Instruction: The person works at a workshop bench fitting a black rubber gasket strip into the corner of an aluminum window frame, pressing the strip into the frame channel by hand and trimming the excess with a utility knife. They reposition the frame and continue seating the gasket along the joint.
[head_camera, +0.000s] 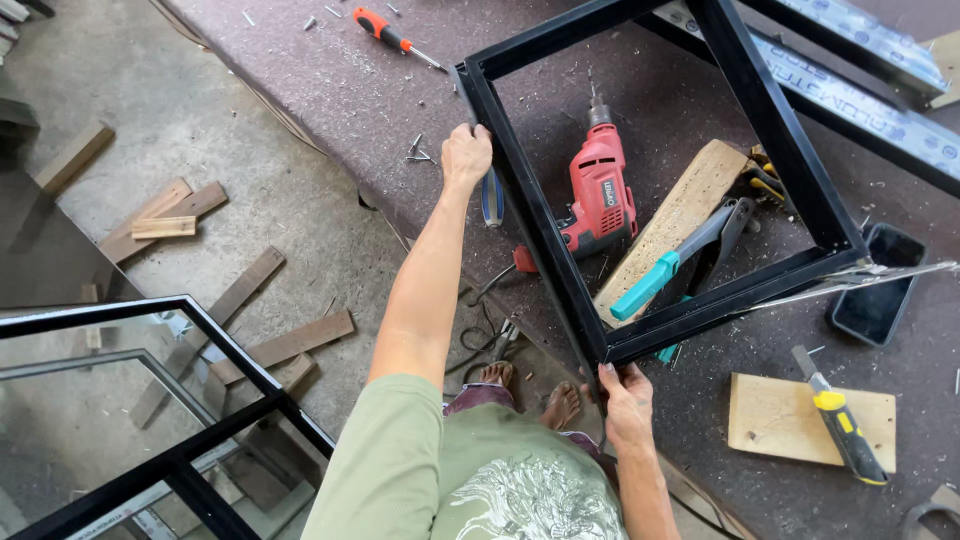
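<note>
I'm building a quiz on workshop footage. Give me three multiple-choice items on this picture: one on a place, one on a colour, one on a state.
1. Where does the red drill lie?
A. On the floor by the wood scraps
B. On the bench, seen through the black frame
C. On the wooden board

2. What colour is the screwdriver handle at the bench's far end?
A. Orange-red
B. Green
C. White

3. How do the hands stand on the frame?
A. Both off it
B. Only one grips it
C. Both grip it

Answers:
1 B: the drill shows inside the frame's opening, on the bench.
2 A: its handle is orange-red with black.
3 C: the left hand holds the frame's left rail and the right hand its near corner, fingers wrapped on.
</note>
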